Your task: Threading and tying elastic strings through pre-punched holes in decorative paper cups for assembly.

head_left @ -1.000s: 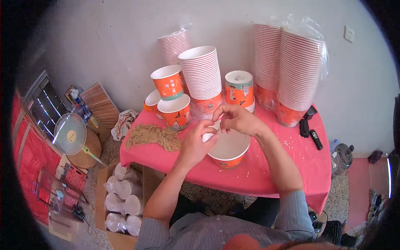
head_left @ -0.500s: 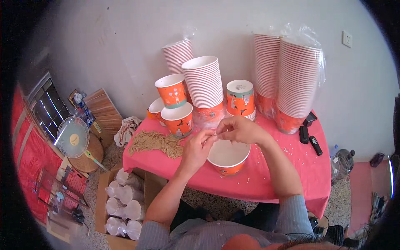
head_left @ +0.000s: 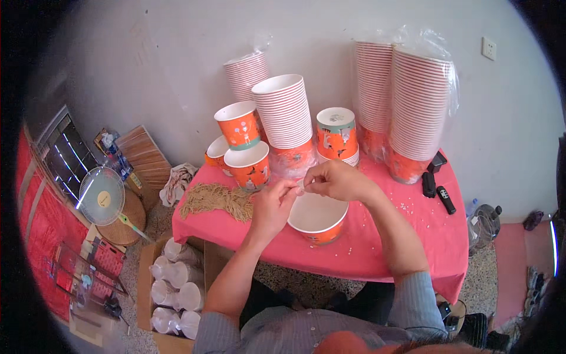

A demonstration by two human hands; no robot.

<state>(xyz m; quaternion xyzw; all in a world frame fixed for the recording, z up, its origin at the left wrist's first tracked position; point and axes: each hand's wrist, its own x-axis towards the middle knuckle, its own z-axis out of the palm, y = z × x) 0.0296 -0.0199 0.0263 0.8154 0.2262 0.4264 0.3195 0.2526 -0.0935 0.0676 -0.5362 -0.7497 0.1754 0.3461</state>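
Both hands meet just above the open orange paper bowl [head_left: 317, 219] on the pink surface [head_left: 413, 236], the left hand [head_left: 272, 203] and right hand [head_left: 333, 179] pinching something small I cannot make out, apparently mid-fitting, with steady fingertip work likely needed next.

Orange paper bowl [head_left: 317, 219] with a white inside stands upright on the pink tablecloth near the front edge of the table, open mouth up, a printed pattern showing on its outer wall. Left hand [head_left: 272, 205] and right hand [head_left: 337, 180] meet just above the bowl's far rim, fingertips pinched together on something small and pale, too small to tell what it is. Bowl's interior looks bare white from this angle; the hands cover part of its far rim, and neither hand clearly touches the bowl itself.
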